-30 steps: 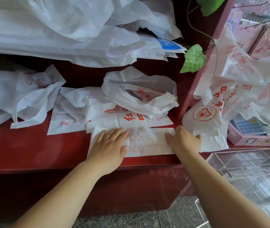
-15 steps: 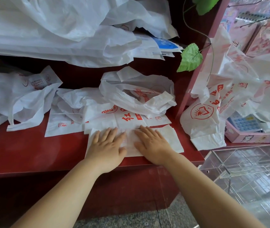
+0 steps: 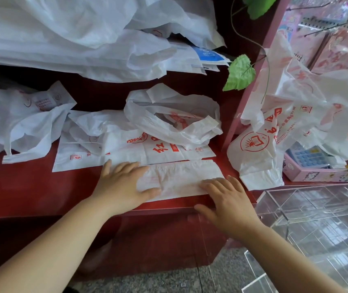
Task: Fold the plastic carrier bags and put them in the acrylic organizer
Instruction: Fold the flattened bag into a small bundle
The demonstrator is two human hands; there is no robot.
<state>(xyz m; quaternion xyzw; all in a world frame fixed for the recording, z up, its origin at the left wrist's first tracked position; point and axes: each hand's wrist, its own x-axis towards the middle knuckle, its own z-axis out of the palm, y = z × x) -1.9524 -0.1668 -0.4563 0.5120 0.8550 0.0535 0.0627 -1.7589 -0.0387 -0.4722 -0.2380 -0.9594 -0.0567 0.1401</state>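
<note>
Head view: left grip [image 3: 122,187] and right grip [image 3: 230,201] flat, straight-fingered, on folded bag [image 3: 179,178], left end hidden; acrylic organizer [image 3: 308,210] cropped right.

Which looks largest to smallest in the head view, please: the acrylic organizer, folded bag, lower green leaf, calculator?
1. acrylic organizer, near the camera and cropped
2. folded bag
3. lower green leaf and calculator look alike; the calculator is partly covered

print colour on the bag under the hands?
Faint red, on a white folded bag; head view.
</note>
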